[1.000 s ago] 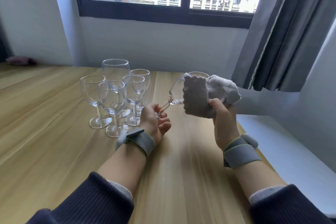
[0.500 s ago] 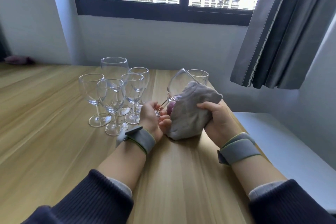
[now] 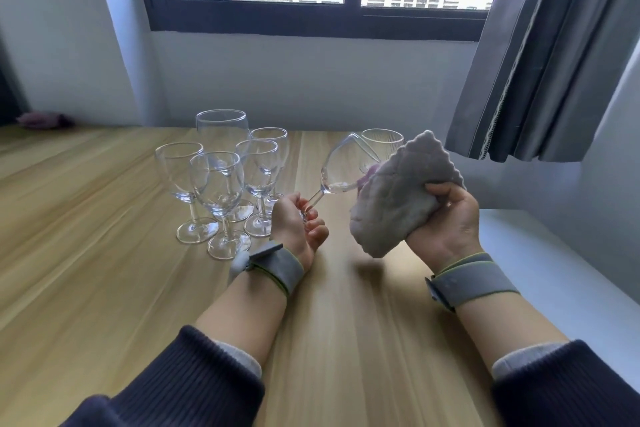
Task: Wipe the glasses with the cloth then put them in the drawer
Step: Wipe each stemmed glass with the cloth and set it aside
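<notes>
In the head view, the left hand curls its fingers around the stem of a wine glass, holding it tilted so the bowl leans up and to the right above the wooden surface. The right hand grips a bunched grey cloth, thumb pressed over its fold; the cloth's left edge sits against the rim side of the tilted bowl, and a fingertip shows pinkish through the glass there. Whether the cloth reaches inside the bowl I cannot tell.

To the left of the held glass, five stemmed glasses stand upright in a tight cluster on the surface, the tallest at the back. A ribbed tumbler stands upright behind the tilted bowl, partly hidden by it and by the cloth.

Both wrists wear grey bands with yellow-green edging, and dark ribbed sleeves cover the forearms. A dark-framed window runs along the far wall, with a grey curtain hanging at the right. A white ledge adjoins the surface's right edge.
</notes>
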{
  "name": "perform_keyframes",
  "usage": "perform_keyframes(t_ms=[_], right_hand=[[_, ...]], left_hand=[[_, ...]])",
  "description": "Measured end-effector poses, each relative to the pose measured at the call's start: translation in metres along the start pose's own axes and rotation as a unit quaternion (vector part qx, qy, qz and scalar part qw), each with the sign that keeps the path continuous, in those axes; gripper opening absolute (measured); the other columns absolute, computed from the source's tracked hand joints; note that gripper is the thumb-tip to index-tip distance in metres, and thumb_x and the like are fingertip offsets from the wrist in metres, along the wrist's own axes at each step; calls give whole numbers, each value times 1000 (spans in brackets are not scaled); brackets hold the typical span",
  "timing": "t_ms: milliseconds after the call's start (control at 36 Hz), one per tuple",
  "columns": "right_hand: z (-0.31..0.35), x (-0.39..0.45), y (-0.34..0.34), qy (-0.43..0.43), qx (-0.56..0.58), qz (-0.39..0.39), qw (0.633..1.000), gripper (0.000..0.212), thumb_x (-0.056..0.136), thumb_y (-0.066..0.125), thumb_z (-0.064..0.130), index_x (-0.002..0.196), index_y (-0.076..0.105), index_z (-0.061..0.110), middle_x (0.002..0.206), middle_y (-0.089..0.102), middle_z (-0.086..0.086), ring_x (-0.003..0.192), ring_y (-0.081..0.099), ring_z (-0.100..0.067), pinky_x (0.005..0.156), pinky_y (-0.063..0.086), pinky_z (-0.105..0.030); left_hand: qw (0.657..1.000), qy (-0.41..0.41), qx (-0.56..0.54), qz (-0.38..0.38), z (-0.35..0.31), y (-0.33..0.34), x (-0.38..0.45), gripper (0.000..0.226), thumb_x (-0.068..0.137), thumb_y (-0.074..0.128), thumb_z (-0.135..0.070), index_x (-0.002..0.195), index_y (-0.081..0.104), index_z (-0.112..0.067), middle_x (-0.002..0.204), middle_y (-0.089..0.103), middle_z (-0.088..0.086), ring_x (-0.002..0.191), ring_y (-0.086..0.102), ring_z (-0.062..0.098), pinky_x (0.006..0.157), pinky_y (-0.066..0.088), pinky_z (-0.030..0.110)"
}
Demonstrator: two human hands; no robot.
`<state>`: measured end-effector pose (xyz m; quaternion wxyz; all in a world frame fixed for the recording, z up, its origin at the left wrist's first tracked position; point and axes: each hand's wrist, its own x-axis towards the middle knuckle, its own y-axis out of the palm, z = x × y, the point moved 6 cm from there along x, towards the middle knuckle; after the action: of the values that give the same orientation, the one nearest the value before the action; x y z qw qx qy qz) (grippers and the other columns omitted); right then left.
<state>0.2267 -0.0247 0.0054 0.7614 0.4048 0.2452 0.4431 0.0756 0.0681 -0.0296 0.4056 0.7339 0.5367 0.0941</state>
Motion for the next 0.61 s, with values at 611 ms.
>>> perform_keyframes(t_ms=[611], right_hand=[[-5, -7, 8, 43, 84, 21, 995, 83, 44, 65, 4, 126, 56, 12, 134, 56, -12, 122, 54, -30, 109, 35, -42]], left_hand=[[1000, -16, 15, 0, 5, 3, -5, 28, 97, 34, -21, 70, 35, -15, 55, 29, 0, 32, 23, 7, 33, 16, 11]])
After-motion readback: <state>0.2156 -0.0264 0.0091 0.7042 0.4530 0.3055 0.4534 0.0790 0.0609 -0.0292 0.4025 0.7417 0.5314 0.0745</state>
